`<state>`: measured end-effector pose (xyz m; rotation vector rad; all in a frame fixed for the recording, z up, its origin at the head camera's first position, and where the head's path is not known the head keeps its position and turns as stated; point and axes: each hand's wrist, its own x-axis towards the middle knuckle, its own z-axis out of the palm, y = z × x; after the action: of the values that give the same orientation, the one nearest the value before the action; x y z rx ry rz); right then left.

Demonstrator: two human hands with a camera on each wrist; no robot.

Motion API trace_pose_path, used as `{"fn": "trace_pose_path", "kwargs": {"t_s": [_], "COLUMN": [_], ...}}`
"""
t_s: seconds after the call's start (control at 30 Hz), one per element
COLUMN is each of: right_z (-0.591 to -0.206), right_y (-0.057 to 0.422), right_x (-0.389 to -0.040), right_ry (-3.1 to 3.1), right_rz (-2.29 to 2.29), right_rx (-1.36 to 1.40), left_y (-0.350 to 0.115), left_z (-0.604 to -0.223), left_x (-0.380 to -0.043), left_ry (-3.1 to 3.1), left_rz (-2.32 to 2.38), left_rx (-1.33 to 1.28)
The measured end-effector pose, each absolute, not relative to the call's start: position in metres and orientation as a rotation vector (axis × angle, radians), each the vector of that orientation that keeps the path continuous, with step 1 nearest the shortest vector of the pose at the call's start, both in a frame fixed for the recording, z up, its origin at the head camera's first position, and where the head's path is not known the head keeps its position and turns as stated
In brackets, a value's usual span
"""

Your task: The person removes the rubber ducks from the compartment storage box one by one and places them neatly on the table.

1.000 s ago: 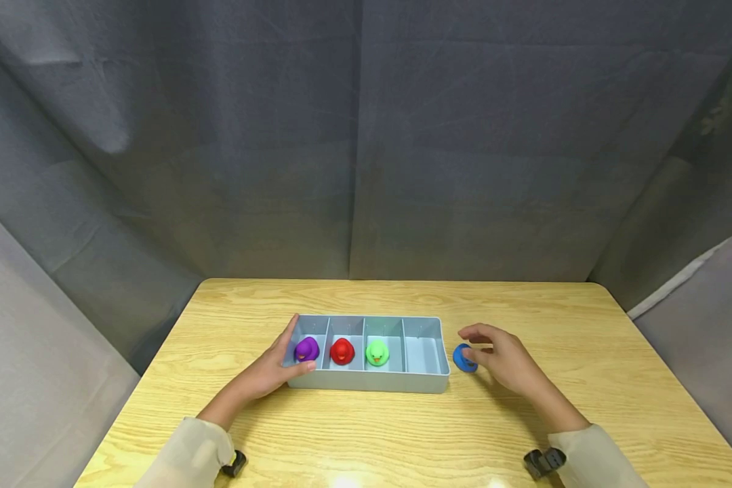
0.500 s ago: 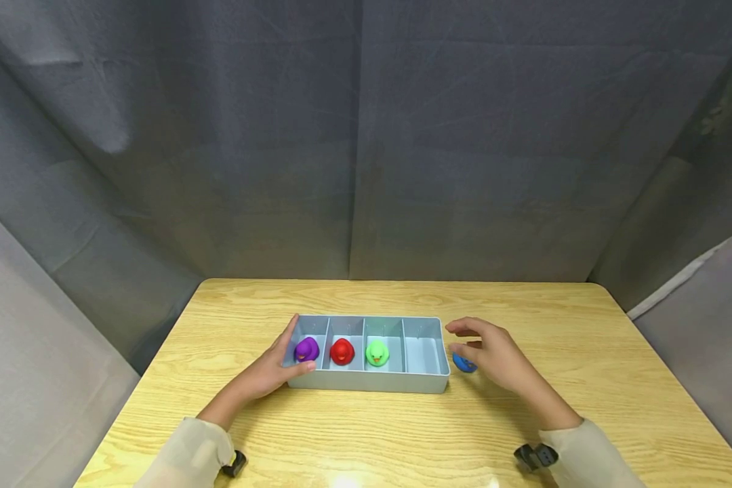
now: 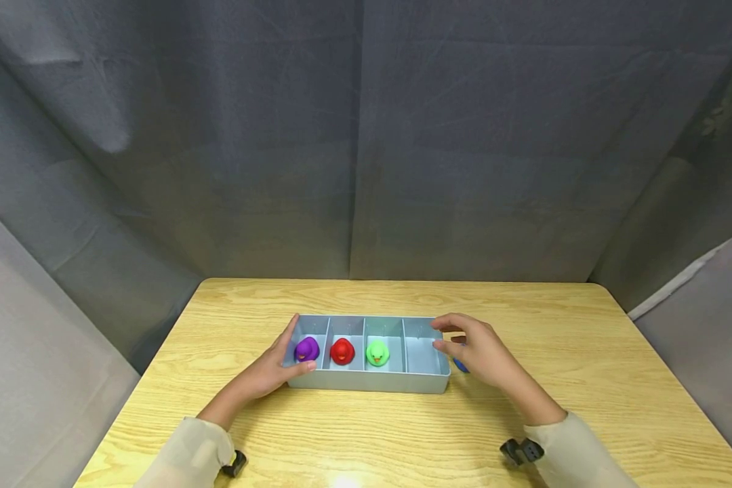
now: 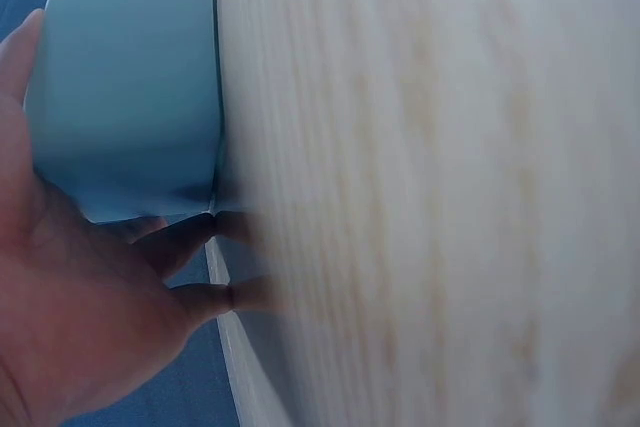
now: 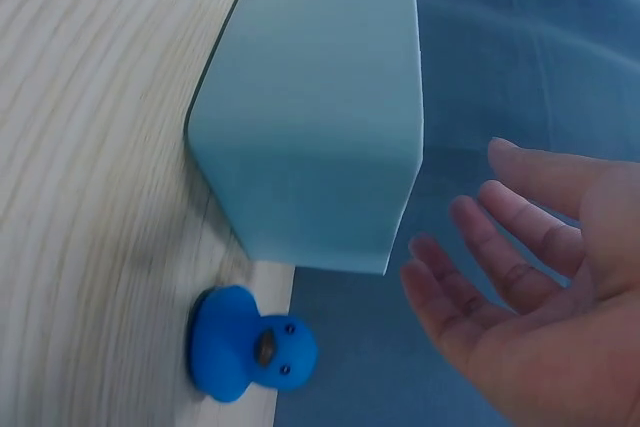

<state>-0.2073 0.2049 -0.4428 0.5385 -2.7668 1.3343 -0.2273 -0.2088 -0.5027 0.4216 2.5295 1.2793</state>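
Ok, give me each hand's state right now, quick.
Left hand: holding the four-compartment tray by its left end.
Right hand: open, holding nothing, at the tray's right end.

Before you, the tray [image 3: 369,381] stands on the table [image 3: 366,434], curtain [image 3: 463,169] behind; your left hand [image 3: 270,371] is round the tray's left end, your right hand [image 3: 482,351] above its right; three ducks [image 3: 342,352] sit in the left three compartments [image 3: 346,327], one each; a fourth duck [image 5: 225,345] stands just right of the tray.
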Motion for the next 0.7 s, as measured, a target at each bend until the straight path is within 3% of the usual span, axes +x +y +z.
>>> {"fn": "trace_pose_path", "kwargs": {"t_s": [0.7], "right_z": [-0.448], "right_y": [0.166], "right_x": [-0.216], "right_ry": [-2.79], "right_rz": [1.372], "right_rx": [0.632], "left_y": [-0.21], "left_z": [-0.504], "left_x": [-0.228], "left_ry": [2.531], "left_rz": [1.283], "left_rx": [0.414]}}
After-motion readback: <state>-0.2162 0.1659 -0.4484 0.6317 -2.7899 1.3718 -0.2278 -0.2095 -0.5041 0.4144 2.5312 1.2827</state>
